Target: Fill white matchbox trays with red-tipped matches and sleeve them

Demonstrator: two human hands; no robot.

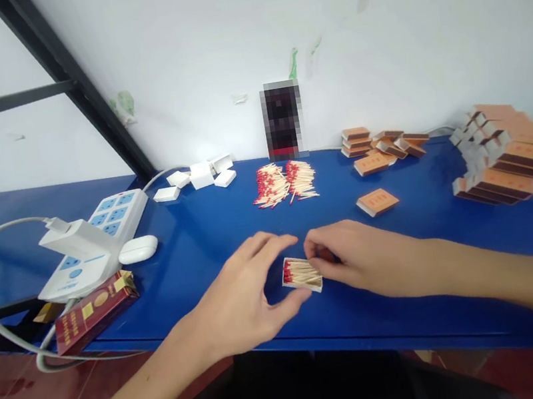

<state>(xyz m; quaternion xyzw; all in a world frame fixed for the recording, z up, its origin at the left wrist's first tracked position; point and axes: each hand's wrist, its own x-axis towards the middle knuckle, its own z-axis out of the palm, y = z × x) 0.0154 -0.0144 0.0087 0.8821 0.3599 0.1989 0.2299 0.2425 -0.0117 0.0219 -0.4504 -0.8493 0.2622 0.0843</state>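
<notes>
A small white matchbox tray filled with red-tipped matches lies on the blue table. My left hand curves around its left side, thumb and index finger apart; the thumb tip is at the tray's near edge. At the tray's right end, the fingers of my right hand are curled together over the matches. What they pinch, if anything, is hidden. Two heaps of loose matches, the left heap and the right heap, lie beyond my hands. An orange matchbox sleeve rests behind my right hand.
Several white trays sit at the back left. Orange matchboxes lie at the back right, near a larger stack. On the left are a power strip, a white earbud case, a cable and a red box.
</notes>
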